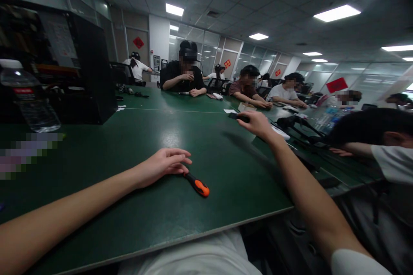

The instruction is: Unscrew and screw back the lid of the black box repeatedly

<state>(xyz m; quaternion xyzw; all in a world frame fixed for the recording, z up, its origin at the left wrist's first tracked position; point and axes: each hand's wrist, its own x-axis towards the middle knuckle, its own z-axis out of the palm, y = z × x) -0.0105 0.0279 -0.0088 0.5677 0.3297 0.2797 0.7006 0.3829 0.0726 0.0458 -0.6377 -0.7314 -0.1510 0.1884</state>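
An orange and black screwdriver handle (198, 184) lies on the green table (138, 219); the rest of the tool is hidden by my left hand (164, 165). That hand rests on its side at the handle's far end, its fingers apart and slightly curled, not wrapped round the tool. Farther off to the right, my right hand (258, 124) is raised over the table with a small dark object (237, 116) pinched between thumb and fingers. What this object is cannot be made out.
A plastic bottle (34, 99) and a black case (92, 68) stand at the left. White paper (230, 111) lies beyond my right hand. Black cables and stands (295, 126) are at the right, beside a person leaning down (380, 133). Several people sit farther back.
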